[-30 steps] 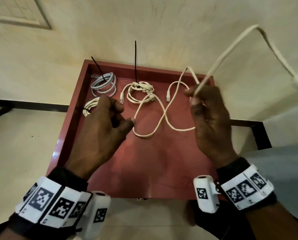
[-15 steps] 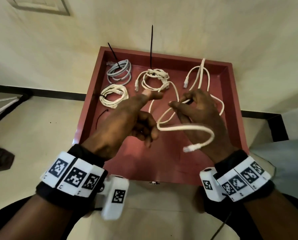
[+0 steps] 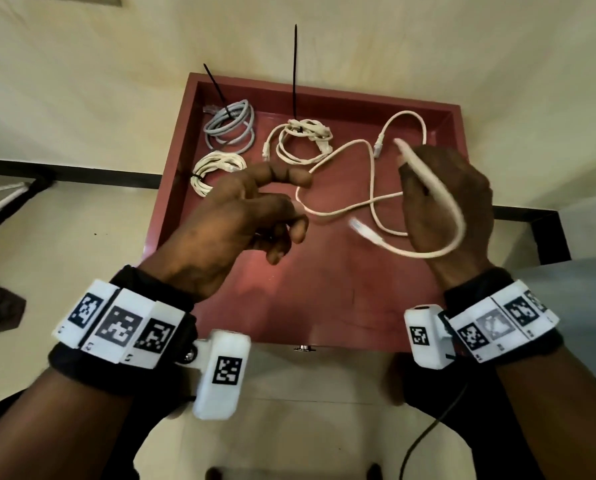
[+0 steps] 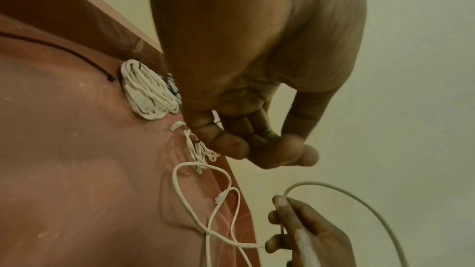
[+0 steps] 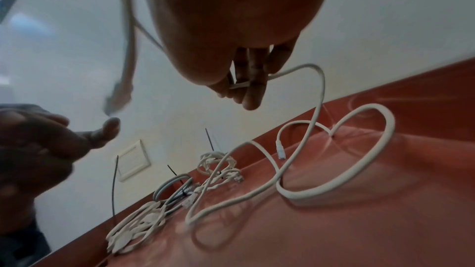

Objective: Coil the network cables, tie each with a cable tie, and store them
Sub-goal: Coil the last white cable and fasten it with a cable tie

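White loose cable [image 3: 338, 209] pinched in right hand [image 3: 445, 199]; left hand [image 3: 241, 216] relaxed, empty. Needed even loops, plug [image 3: 360, 227] tucked, clear of tied coils.

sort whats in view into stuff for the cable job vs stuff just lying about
For the job:
loose cable, held in right hand
left hand, holding nothing
three tied coils
red tray

Lying about:
wall switch
black skirting

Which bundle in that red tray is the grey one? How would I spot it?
Look at the red tray and go to its far left corner. The grey cable coil lies there, bound by a black tie. Its neighbours, a cream coil and a white coil, are paler.
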